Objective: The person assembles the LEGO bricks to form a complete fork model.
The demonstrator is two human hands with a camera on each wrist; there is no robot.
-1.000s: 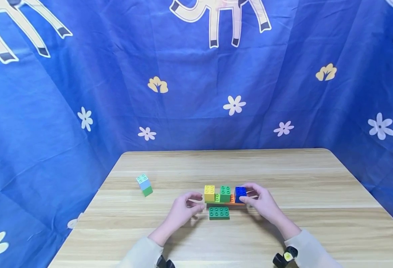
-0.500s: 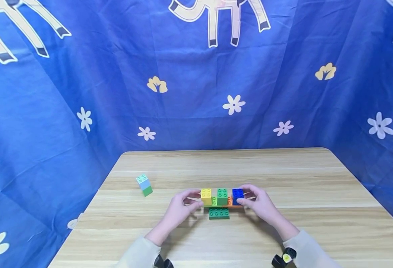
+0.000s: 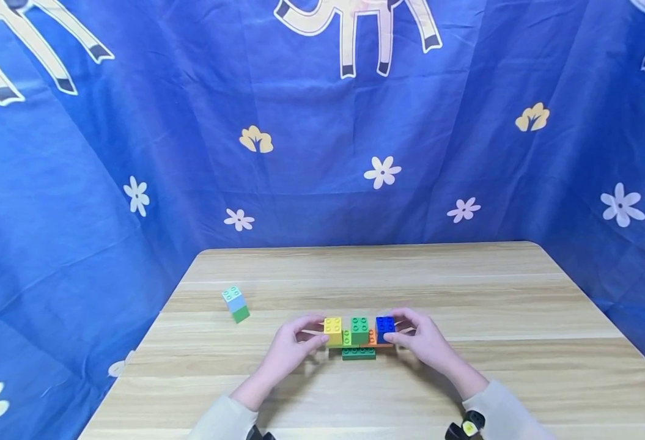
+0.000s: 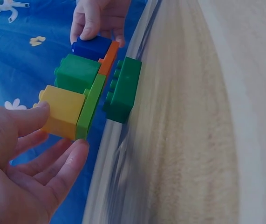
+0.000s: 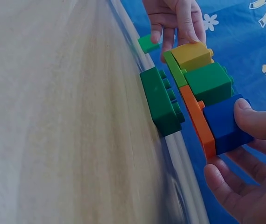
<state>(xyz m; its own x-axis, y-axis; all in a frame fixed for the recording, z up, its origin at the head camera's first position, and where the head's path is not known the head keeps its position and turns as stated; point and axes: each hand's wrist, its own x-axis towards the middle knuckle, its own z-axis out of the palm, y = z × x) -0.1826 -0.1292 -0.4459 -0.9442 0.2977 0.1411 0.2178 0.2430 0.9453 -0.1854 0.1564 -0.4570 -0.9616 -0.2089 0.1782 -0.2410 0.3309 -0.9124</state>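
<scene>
My left hand [image 3: 288, 349] pinches the yellow toy brick [image 3: 332, 330] at one end of a joined row of bricks. At the other end, my right hand [image 3: 428, 342] grips the blue toy brick [image 5: 226, 122]. Between them a green brick [image 3: 359, 330] straddles a thin lime plate [image 4: 91, 107] and a thin orange plate [image 5: 197, 120], which lie end to end under the row. Both wrist views show this row held just above a studded dark green brick [image 5: 160, 101], with a gap between. That lower brick rests on the table, partly hidden from the head view.
A small stack of bricks [image 3: 236, 304], pale blue-green at one end and green at the other, is at the left of the wooden table [image 3: 465, 287]. A blue patterned cloth [image 3: 311, 134] hangs behind and along the sides.
The brick row has moved toward me and slightly left, over the dark green brick. My left hand, apart from the row at first, has taken hold of the yellow brick.
</scene>
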